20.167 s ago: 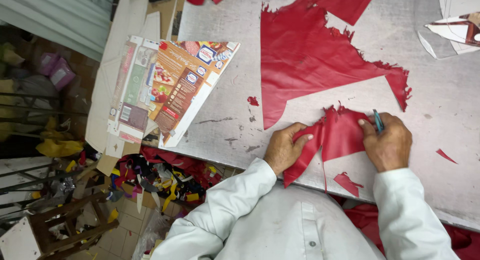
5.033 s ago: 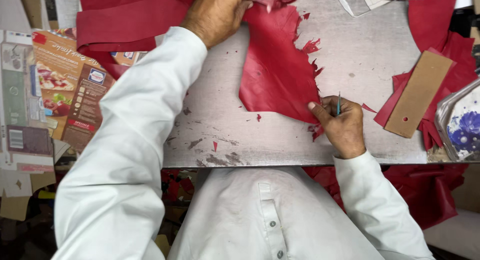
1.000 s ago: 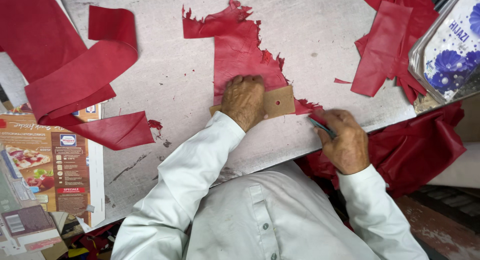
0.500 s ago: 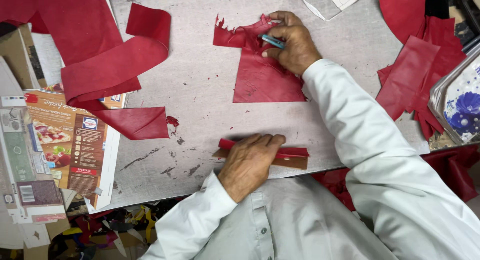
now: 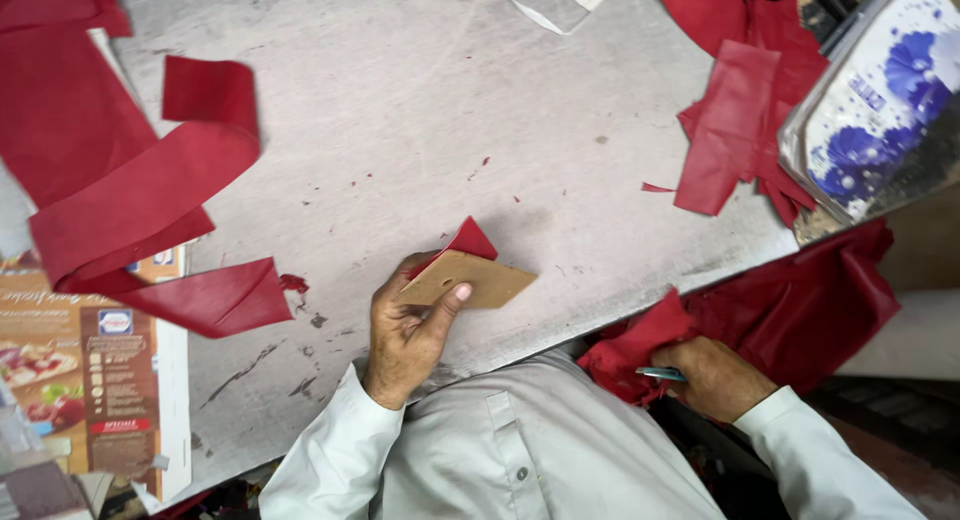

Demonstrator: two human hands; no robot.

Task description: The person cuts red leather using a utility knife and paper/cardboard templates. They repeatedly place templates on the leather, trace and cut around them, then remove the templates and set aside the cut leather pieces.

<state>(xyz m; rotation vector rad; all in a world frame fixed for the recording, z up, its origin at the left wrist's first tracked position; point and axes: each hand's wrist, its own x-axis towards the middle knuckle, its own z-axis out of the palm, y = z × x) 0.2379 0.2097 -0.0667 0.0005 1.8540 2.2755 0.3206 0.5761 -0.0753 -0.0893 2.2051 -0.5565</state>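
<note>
The left hand pinches a tan card piece with a red cutting on the grey table.

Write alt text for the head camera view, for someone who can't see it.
A person's left hand holds a tan cardboard piece with a red cut piece over a grey table. The right hand, below the edge, grips a pen-like tool beside red scraps.

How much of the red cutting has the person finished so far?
Done, it seems: red strips and cut pieces lie on the grey table. In hand: the left hand holds a brown card template with a small red piece; the right hand holds a blue tool beside more red material, apparently uncut.
</note>
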